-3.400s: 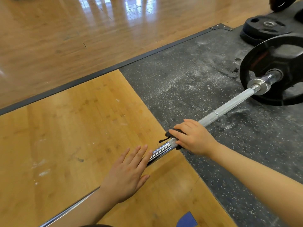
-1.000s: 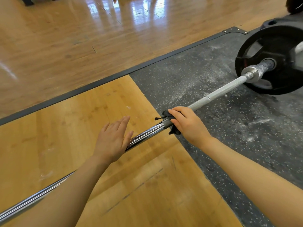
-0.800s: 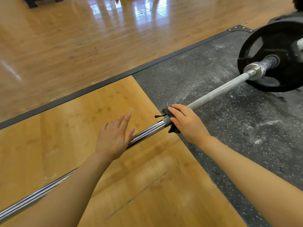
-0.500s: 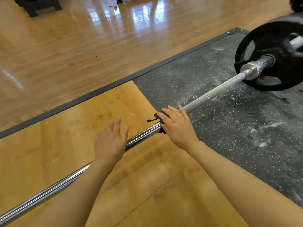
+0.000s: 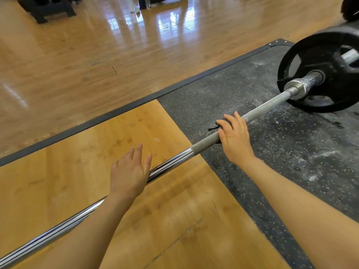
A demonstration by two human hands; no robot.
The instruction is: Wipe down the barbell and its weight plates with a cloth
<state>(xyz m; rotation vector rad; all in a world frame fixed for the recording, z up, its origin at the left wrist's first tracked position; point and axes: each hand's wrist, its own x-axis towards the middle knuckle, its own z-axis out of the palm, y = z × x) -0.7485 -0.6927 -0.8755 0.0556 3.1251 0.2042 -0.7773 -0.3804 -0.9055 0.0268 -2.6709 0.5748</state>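
Note:
The barbell shaft runs from the lower left up to a black weight plate at the upper right. My right hand lies across the knurled part of the shaft with its fingers stretched out. It presses a small black cloth onto the bar, and only an edge of the cloth and a strap show past the fingers. My left hand rests flat on the shiny smooth part of the shaft, fingers straight and slightly spread, holding nothing.
The bar lies over a wooden platform panel and a speckled black rubber mat dusted with chalk. A dark border strip separates them from the glossy gym floor. Dark equipment bases stand far back left, another dark plate at top right.
My right hand has slid the cloth along the shaft toward the plate, onto the knurling, and its fingers have straightened. My left hand stays on the smooth section.

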